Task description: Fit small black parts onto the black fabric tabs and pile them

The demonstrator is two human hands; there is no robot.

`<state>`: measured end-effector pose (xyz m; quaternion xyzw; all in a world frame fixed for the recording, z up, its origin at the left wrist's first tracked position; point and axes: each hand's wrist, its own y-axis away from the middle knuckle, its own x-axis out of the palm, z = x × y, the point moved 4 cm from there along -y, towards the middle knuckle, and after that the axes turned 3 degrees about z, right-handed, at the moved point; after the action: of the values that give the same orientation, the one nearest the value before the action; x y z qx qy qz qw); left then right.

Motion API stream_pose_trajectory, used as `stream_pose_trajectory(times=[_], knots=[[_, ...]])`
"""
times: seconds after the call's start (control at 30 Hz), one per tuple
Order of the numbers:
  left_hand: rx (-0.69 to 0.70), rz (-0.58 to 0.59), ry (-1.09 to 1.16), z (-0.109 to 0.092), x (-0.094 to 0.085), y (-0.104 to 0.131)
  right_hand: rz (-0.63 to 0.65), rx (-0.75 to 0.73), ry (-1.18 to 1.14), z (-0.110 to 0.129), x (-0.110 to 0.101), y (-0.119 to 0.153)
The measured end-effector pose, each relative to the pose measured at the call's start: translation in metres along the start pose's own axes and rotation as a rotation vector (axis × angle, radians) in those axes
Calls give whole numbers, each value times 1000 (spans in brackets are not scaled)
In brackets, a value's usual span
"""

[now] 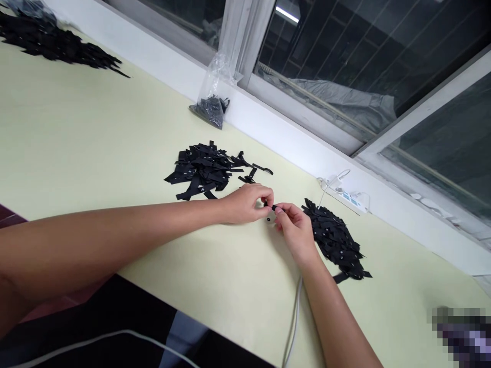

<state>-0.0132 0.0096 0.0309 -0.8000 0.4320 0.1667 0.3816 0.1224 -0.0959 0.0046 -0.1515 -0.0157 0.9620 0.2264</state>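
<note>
My left hand [251, 203] and my right hand [293, 225] meet over the table, each pinching one end of a small black fabric strip [273, 207]. Just below the strip, between the hands, shows a small round piece with a dark centre [268, 219]; whether it lies on the table or hangs there I cannot tell. Behind my left wrist spreads a loose pile of black fabric strips [203, 168], some with small white marks. Close beside my right hand is another pile of black strips [337, 240]. A few stray strips [263, 169] lie near my left fingers.
A clear plastic bag [213, 97] with dark pieces leans by the window ledge. A long heap of black strips [57, 43] lies at the far left. Along the wall sits a white power strip [347, 199] with cords. A grey cable [295, 317] crosses the pale table [215, 276] near my right forearm.
</note>
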Motion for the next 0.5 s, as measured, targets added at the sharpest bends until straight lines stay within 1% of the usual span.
stream_pose_trajectory(times=[0.13, 0.27, 0.4, 0.5], knots=[[-17, -12, 11, 3, 2, 0, 9, -23, 51, -1, 0, 0], [-76, -10, 65, 7, 3, -1, 11, -35, 82, -2, -1, 0], [-108, -5, 121, 9, 3, -2, 4, -44, 96, -2, -2, 1], [-146, -22, 144, 10, 3, -2, 13, -55, 94, -1, -1, 1]])
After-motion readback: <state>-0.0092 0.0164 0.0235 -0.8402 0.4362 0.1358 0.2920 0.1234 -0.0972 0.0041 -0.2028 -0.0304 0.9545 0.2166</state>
